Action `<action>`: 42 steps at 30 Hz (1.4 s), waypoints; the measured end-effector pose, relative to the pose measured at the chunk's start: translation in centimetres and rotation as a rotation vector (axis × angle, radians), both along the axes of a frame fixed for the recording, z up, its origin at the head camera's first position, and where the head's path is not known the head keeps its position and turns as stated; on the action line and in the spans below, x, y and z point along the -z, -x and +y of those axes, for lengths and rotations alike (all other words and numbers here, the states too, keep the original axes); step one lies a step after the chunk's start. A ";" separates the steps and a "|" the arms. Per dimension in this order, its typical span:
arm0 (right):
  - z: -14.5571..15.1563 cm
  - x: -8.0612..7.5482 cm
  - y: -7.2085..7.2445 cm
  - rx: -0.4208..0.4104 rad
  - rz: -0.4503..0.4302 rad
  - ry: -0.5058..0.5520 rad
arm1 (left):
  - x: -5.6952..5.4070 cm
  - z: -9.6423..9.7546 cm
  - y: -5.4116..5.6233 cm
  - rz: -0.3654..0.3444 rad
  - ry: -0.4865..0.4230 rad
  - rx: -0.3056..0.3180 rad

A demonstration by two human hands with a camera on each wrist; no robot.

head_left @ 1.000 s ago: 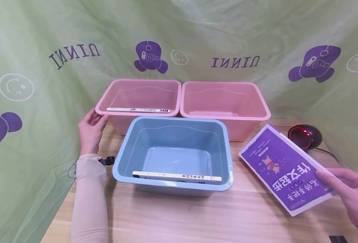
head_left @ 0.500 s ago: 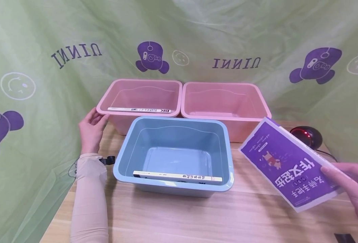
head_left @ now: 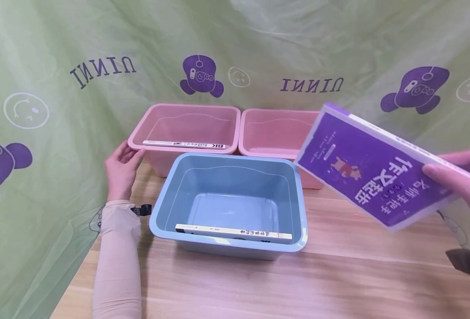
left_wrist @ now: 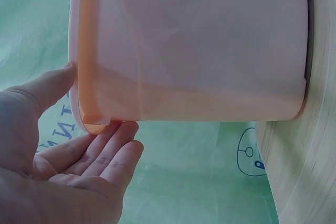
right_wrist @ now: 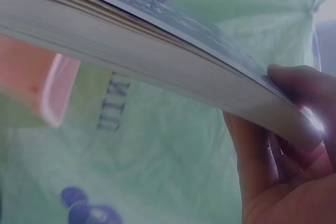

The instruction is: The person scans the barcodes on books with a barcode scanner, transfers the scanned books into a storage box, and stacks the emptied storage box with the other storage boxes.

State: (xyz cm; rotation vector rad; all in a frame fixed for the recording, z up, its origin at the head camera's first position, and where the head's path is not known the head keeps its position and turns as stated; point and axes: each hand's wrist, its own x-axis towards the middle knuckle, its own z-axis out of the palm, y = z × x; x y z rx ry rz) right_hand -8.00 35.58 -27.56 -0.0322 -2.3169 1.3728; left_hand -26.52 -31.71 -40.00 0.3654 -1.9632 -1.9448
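Note:
My right hand (head_left: pixel 468 181) grips a purple-covered book (head_left: pixel 358 173) by its near end, thumb on the cover and fingers beneath. The book is tilted in the air, and its far corner overlaps the right pink bin (head_left: pixel 274 128) in the head view. The right wrist view shows the page edges of the book (right_wrist: pixel 131 56). At the outer front corner of the left pink bin (head_left: pixel 159 161), my left hand (head_left: pixel 122 170) pinches the rim; the left wrist view has the thumb on top and fingertips under the corner.
A blue bin (head_left: pixel 227 251) stands in front of the two pink ones, with a book (head_left: pixel 235 232) upright along its front wall. Another book (head_left: pixel 184 144) stands inside the left pink bin. A green patterned curtain (head_left: pixel 258 35) hangs behind the wooden table (head_left: pixel 203 288).
My right hand has raised the purple book and brought it left towards the right pink bin. The book now hides the black device with a red light. My left hand stays at the rim.

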 end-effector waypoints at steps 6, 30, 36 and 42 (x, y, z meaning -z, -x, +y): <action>-5.0 -4.1 3.1 -0.071 -0.029 -0.128 | 0.0 -0.2 -0.1 -0.003 0.008 0.000; -25.8 -6.4 20.4 -0.529 -0.041 -0.106 | -0.1 0.4 -0.1 0.009 0.035 0.012; -30.1 -5.2 23.4 -0.562 -0.032 -0.073 | 0.0 0.3 -0.1 0.013 0.039 0.003; -32.6 -3.2 25.0 -0.563 -0.010 -0.135 | 0.0 0.2 -0.1 0.015 0.053 -0.002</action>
